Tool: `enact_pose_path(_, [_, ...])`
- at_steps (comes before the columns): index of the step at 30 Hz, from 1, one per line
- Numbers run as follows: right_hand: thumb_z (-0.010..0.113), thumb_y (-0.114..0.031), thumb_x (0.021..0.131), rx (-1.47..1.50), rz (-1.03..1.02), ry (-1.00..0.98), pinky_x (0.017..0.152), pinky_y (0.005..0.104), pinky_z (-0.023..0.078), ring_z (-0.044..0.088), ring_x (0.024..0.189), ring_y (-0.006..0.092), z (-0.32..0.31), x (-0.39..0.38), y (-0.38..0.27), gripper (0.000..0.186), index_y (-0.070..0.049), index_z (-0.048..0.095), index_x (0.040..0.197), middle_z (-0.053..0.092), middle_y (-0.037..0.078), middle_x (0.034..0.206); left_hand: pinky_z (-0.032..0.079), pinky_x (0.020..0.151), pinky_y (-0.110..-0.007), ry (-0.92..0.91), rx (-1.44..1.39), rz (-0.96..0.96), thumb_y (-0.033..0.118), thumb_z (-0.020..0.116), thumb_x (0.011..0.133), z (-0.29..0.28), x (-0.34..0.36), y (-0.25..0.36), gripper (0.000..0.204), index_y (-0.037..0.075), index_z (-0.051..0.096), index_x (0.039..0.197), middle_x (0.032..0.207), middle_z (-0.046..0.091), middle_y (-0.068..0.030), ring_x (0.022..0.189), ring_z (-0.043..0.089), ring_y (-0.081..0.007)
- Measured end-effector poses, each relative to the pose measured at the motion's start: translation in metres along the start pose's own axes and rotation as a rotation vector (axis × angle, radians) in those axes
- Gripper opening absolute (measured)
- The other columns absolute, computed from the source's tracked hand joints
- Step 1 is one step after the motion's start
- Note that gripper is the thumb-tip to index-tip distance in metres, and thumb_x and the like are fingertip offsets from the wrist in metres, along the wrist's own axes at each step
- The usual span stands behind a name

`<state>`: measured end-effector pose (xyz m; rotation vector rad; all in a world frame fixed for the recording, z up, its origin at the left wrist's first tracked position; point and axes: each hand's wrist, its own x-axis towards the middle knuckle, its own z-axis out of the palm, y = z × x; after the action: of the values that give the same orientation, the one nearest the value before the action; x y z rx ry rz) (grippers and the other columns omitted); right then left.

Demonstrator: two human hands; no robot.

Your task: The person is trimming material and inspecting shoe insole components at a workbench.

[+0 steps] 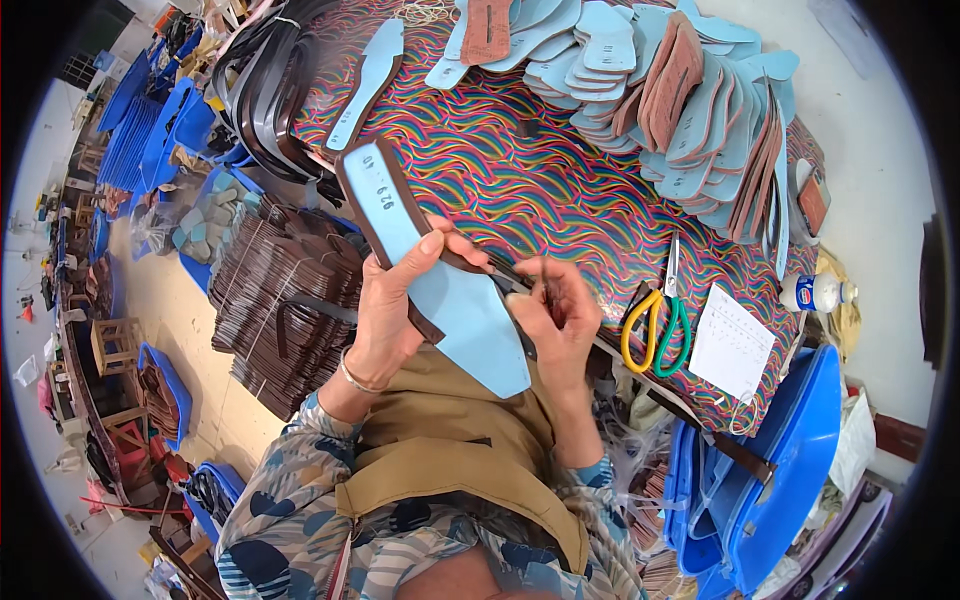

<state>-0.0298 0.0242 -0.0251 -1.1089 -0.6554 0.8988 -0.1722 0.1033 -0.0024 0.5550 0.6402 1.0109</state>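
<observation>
A light blue shoe insole [460,315] is held tilted in front of my apron, printed side up. Dark brown edging [352,195] wraps around its narrow end, and a short loose end of it hangs by my left wrist. My left hand [385,310] grips the insole at its middle, thumb on top and fingers underneath. At the right edge of the insole, my right hand [562,315] pinches the dark edging strip between thumb and fingers. Another blue insole with brown edging [370,80] lies on the table at the upper left.
The patterned tabletop [450,170] carries piled blue and reddish insoles [690,120], scissors [655,325] with yellow and green handles, a paper sheet [733,345] and a bottle [812,293]. Dark strips [265,95] hang at left above bundled brown pieces [290,300]. Blue bins [800,460] stand at right.
</observation>
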Motion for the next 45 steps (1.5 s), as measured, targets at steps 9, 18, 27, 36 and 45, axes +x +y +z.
enact_pose_path(9, [0.052,0.009,0.057,-0.66,-0.634,-0.285,0.048,0.0287,0.042,0.054,0.05,0.0206,-0.021,0.003,-0.006,0.032,0.001,0.063,0.086,0.058,0.009,0.066,0.058,0.074,-0.04,-0.121,0.177,0.097,0.009,0.065,0.09,0.009,0.001,0.009,0.022,-0.001,0.059,0.109,0.088,0.069,-0.0149,0.084,0.07,-0.0276])
enact_pose_path(18, [0.061,0.0,0.082,-0.41,-0.226,-0.29,0.046,0.0256,0.032,0.044,0.047,0.0105,-0.027,0.007,-0.011,0.009,0.001,0.06,0.074,0.048,0.005,0.057,0.058,0.079,-0.041,-0.258,0.178,0.033,-0.001,0.066,0.085,0.009,0.006,0.008,0.027,-0.004,0.057,0.11,0.093,0.07,-0.0174,0.087,0.07,-0.0288])
enact_pose_path(27, [0.071,-0.005,0.082,-0.461,-0.129,-0.331,0.045,0.0253,0.024,0.033,0.049,0.0046,-0.027,0.0,-0.012,0.028,-0.002,0.05,0.064,0.04,-0.003,0.053,0.057,0.083,-0.042,-0.344,0.06,-0.145,-0.007,0.065,0.082,0.017,0.009,-0.001,0.035,-0.004,0.055,0.115,0.097,0.069,-0.0187,0.092,0.069,-0.0284])
enact_pose_path(36, [0.065,0.001,0.083,-0.411,-0.111,-0.171,0.051,0.0227,0.032,0.044,0.056,0.0049,-0.034,-0.007,-0.002,0.02,0.001,0.054,0.067,0.053,0.0,0.061,0.058,0.069,-0.038,-0.187,0.43,-0.084,0.005,0.076,0.077,0.002,0.009,-0.02,0.019,-0.004,0.066,0.089,0.081,0.07,-0.015,0.073,0.07,-0.0246])
enact_pose_path(45, [0.066,-0.007,0.09,-0.281,-0.138,-0.18,0.054,0.0196,0.031,0.039,0.061,0.0007,-0.017,0.029,-0.033,0.021,-0.003,0.054,0.073,0.048,-0.006,0.067,0.058,0.07,-0.03,-0.302,0.497,-0.152,0.0,0.076,0.077,0.004,-0.005,-0.037,0.023,-0.002,0.065,0.097,0.085,0.072,-0.0104,0.076,0.07,-0.017])
